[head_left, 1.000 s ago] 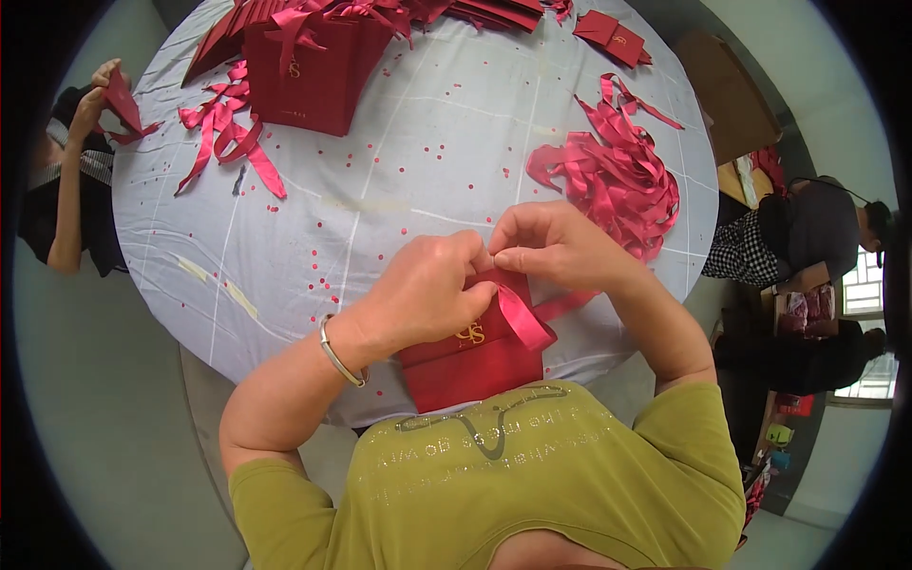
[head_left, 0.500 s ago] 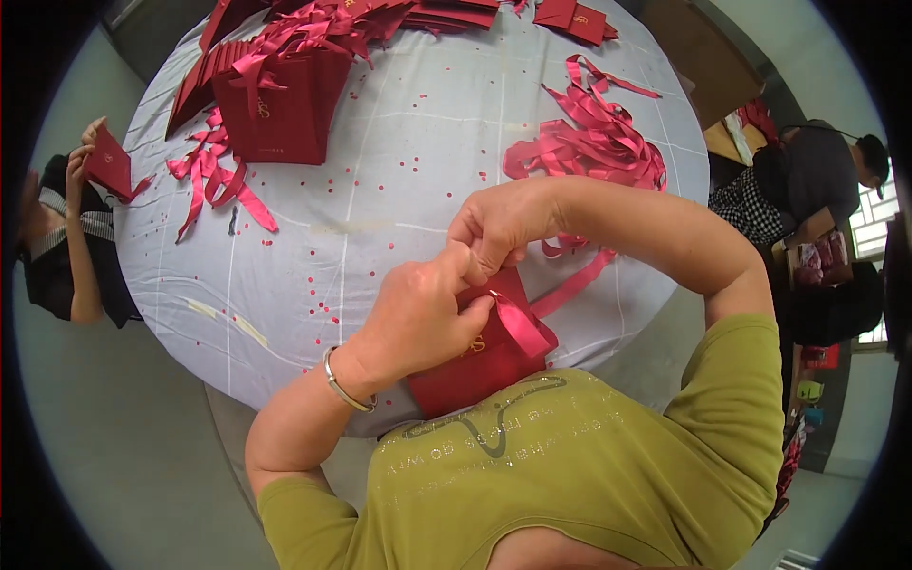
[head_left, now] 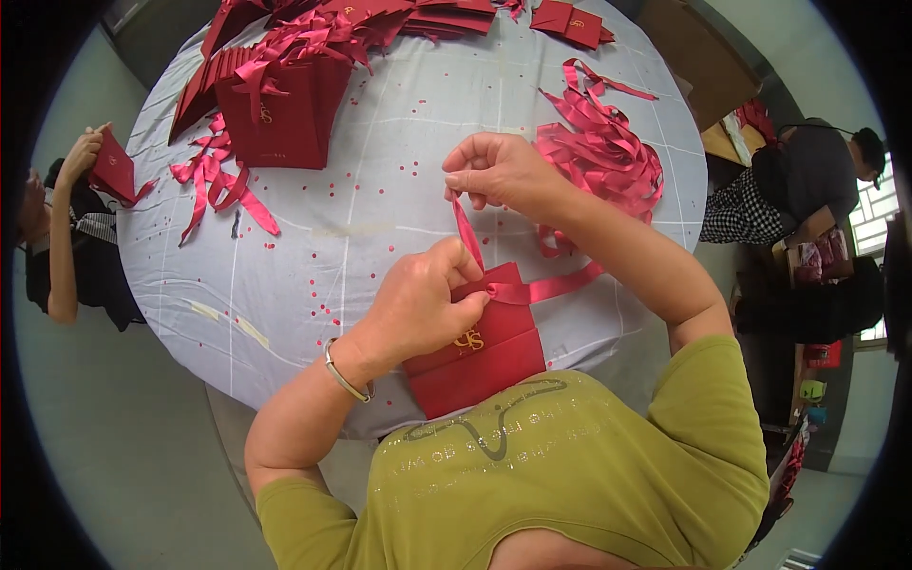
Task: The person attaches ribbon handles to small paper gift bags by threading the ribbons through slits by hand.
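A dark red paper gift bag (head_left: 484,370) lies flat at the table's near edge, against my green shirt. A pinkish-red satin ribbon (head_left: 467,233) runs through its top; one end rises to my right hand (head_left: 503,173), which pinches it above the bag. The ribbon's other end stretches off to the right across the table. My left hand (head_left: 418,302), with a silver bangle at the wrist, presses thumb and fingers together at the bag's top edge, where the ribbon passes. What lies between those fingers is mostly hidden, but ribbon comes out on both sides.
The round table (head_left: 380,204) has a pale checked cloth with small red dots scattered on it. Red bags (head_left: 275,119) with ribbons stand at the far left, loose ribbons (head_left: 608,152) pile at right. At left a person (head_left: 76,228) holds a red bag; another person (head_left: 807,180) bends at right.
My right hand has moved up and away from my left, drawing the ribbon end out taut. The ribbon loop that hung over the bag's front is gone. My left hand stays at the bag's top.
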Available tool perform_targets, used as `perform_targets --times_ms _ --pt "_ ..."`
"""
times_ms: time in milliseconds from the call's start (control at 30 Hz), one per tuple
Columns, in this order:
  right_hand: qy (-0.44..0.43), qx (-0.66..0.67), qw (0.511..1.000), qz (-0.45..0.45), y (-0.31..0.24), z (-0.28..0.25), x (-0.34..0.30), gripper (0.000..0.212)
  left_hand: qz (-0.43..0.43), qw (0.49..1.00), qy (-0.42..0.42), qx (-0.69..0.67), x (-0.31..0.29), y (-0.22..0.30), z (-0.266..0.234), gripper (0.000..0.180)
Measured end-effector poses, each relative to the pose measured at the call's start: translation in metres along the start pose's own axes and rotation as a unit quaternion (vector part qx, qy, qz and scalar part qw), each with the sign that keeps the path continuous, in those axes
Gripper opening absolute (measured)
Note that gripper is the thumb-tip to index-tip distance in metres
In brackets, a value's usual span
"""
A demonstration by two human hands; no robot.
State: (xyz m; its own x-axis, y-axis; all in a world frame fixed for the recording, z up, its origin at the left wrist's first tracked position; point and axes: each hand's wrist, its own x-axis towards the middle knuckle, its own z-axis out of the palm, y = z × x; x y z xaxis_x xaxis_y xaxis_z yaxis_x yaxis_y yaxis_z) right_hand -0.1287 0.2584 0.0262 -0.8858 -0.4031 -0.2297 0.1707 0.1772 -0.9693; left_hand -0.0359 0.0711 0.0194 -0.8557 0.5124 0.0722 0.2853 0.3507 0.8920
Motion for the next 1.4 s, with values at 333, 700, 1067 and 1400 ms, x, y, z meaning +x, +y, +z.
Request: perform_targets --times_ms 333,700,1067,1400 --pt "0.037 -0.019 0.999 -0.027 0.009 0.0 -0.004 0.014 -0.041 0.999 -0.01 -0.023 0.001 -0.003 -0.001 0.023" --pt "0.074 -0.211 0.97 -0.091 0.013 0.001 -0.029 0.021 -0.034 0.999 0.016 0.028 -0.001 -0.009 0.002 0.021" --pt "0.01 -0.477 0.858 -0.189 0.025 -0.006 -0.12 0.018 -0.026 0.995 -0.057 0.075 0.011 -0.017 0.002 0.023" --pt "0.057 -0.425 0.881 -0.2 0.001 0.003 -0.13 0.015 -0.029 0.997 -0.058 0.034 0.007 -0.033 0.008 0.019"
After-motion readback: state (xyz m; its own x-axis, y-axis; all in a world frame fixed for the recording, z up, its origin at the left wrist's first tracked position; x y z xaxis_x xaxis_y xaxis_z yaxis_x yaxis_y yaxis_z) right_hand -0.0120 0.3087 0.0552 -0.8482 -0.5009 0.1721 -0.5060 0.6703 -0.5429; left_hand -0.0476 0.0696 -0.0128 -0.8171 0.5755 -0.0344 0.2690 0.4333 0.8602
